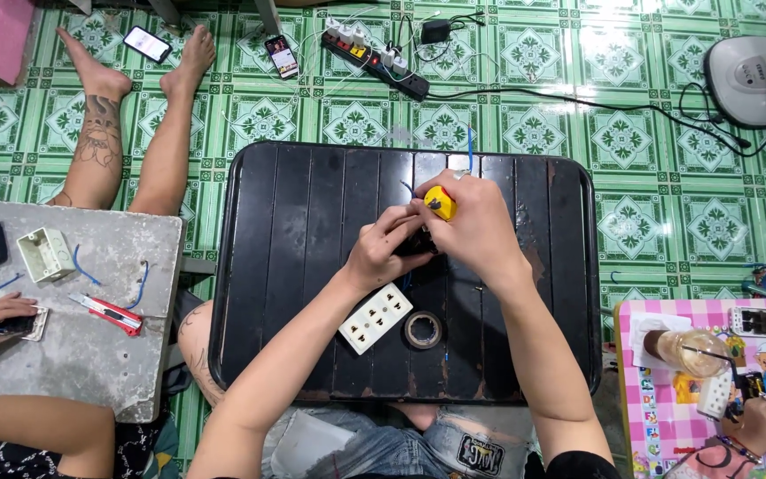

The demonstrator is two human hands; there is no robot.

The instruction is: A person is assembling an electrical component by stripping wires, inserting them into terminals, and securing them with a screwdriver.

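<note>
Centrally over the black table (312, 266), the right hand (476, 226) has its fingers closed around a yellow-handled tool (441, 203), while the left hand (383, 253) pinches a small dark part (418, 244) beside it, above a white socket plate (375, 318) and tape roll (423, 330).

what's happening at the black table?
A person seated on the floor works over a black table. The right hand grips a yellow-handled tool, pressed toward a small dark part that the left hand steadies; the part itself is mostly hidden. A white socket plate and a roll of tape lie near them. Other people work at a grey table and a pink table on either side.
</note>
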